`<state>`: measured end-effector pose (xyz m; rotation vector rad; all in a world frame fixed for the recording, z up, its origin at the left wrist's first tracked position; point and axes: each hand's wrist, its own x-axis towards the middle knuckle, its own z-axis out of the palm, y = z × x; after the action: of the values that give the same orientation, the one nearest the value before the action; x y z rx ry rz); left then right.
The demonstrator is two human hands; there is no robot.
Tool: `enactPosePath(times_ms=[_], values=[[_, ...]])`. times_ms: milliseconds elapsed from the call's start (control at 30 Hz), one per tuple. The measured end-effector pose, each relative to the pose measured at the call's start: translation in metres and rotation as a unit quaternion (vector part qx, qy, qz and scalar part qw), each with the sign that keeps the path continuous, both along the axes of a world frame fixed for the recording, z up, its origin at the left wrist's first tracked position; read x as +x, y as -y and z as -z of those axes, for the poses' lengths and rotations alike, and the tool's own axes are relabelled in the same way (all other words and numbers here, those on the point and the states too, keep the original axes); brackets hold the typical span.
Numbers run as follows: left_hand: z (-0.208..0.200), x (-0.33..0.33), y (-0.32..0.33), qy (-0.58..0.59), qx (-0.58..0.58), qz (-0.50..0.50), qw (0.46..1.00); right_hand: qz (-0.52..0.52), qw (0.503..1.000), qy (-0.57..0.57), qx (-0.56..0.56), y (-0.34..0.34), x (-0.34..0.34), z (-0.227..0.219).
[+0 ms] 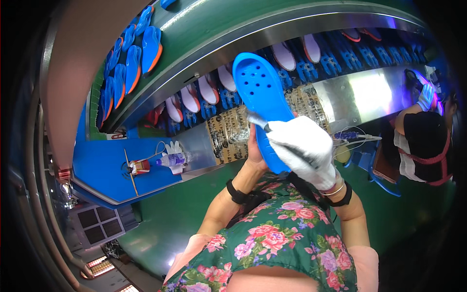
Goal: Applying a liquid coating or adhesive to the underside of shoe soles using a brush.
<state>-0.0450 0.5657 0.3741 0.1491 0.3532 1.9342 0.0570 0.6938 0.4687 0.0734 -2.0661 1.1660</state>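
Upright in front of my chest is a blue shoe sole (pixel 265 95), its wider end up and dotted with several round holes. Bare fingers of my left hand (pixel 255 150) close around its left edge from behind, partly hidden by it. In a white knit glove, my right hand (pixel 301 148) grips a small brush (pixel 257 119). The bristles are over the middle of the sole and look slightly blurred; whether they touch it I cannot tell. Most of the brush handle is hidden in the glove.
Pale shoe uppers (pixel 189 99) line a lower rack behind the sole. Blue soles with orange edges (pixel 151 48) lie on the green belt above. A bottle (pixel 171 159) and glove (pixel 174 147) lie on the left blue table (pixel 104 160). A co-worker (pixel 425 131) works at right.
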Motion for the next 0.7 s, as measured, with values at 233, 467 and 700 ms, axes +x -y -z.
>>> enactPosePath(times_ms=[233, 467, 700], values=[[-0.019, -0.007, -0.012, -0.059, -0.088, -0.044, 0.993, 0.03, 0.999, -0.001, 0.016, -0.006, 0.005, 0.006], [-0.02, -0.017, -0.02, 0.075, 0.037, -0.03, 0.996, 0.039, 0.995, -0.04, -0.087, -0.004, 0.003, 0.023], [-0.017, -0.02, -0.018, -0.044, 0.038, -0.01, 0.998, -0.07, 0.997, -0.024, -0.019, 0.001, 0.015, 0.032]])
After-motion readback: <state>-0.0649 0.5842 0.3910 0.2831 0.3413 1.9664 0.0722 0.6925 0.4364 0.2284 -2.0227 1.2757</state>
